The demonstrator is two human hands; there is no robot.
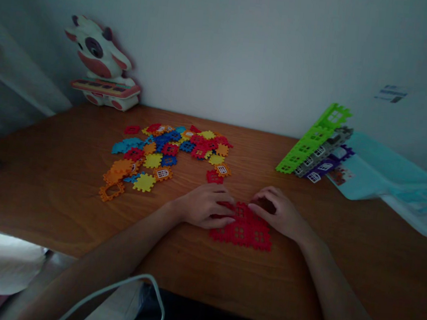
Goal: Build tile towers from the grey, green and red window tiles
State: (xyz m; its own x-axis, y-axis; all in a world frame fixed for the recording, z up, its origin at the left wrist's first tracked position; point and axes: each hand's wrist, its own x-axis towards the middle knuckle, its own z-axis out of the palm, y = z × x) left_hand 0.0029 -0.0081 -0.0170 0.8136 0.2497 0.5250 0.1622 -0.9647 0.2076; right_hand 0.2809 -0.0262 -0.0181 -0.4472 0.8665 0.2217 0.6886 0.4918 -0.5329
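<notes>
Flat on the table lies a red panel of joined interlocking plastic tiles (pixel 244 233), with window-like cutouts and toothed edges. My left hand (pixel 209 206) covers its left part, thumb and fingers closed on that side. At the panel's upper right, my right hand (pixel 277 211) curls its thumb and forefinger onto the edge; its other fingertips are partly hidden. Just beyond my left hand is a loose red tile (pixel 215 177), beside an orange tile with a white window (pixel 223 169).
Loose coloured tiles (pixel 153 160) lie scattered at the back left. Joined green (pixel 309 139), grey (pixel 322 151) and purple (pixel 326 166) strips lean on a pale blue plastic bin (pixel 362 187). A cow-shaped toy keyboard (pixel 107 89) stands at the far left. A white cable (pixel 122 283) hangs in front.
</notes>
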